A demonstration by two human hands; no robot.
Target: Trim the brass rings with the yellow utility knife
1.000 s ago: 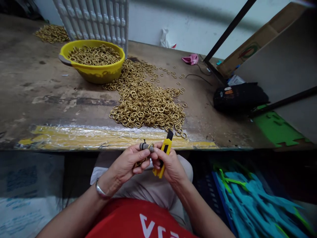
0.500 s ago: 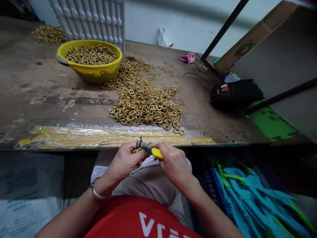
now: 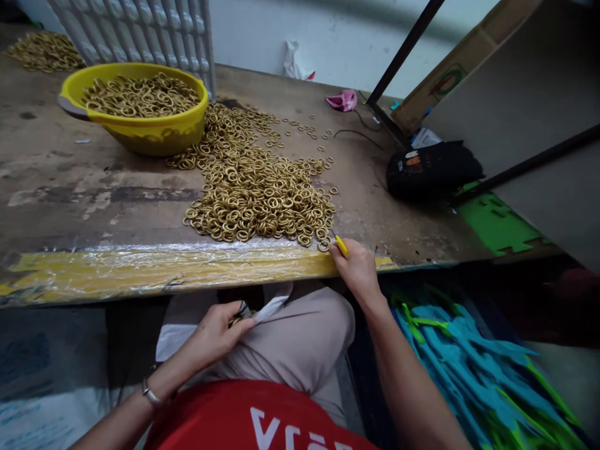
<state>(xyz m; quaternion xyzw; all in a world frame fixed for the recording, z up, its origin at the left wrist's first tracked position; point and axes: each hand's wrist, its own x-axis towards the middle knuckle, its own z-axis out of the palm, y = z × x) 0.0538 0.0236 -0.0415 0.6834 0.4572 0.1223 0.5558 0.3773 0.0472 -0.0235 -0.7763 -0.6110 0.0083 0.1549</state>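
Note:
My left hand (image 3: 218, 334) is closed over the lap, pinching brass-coloured rings (image 3: 234, 320) that are partly hidden between thumb and forefinger. A grey wrap with a dark band covers its fingertip. A white strip (image 3: 275, 302) lies just beyond these fingers; whether they hold it I cannot tell. At the table's front edge, my right hand (image 3: 357, 270) is closed around a yellow-handled knife (image 3: 342, 246), its thin blade pointing up and away. Its fingertips touch or nearly touch a ring at the near right corner of the large ring pile (image 3: 262, 194).
A yellow bowl (image 3: 154, 136) full of rings stands at the back left before a grey ribbed panel (image 3: 140, 37). More rings (image 3: 44, 51) lie far left. A black pouch (image 3: 431, 170) sits at right, near a metal frame. Blue-green items (image 3: 462, 350) fill a crate below right.
My right hand has moved away from the left, forward to the pile's near corner, with the knife still held. My left hand has lowered toward the lap. The view has shifted slightly right.

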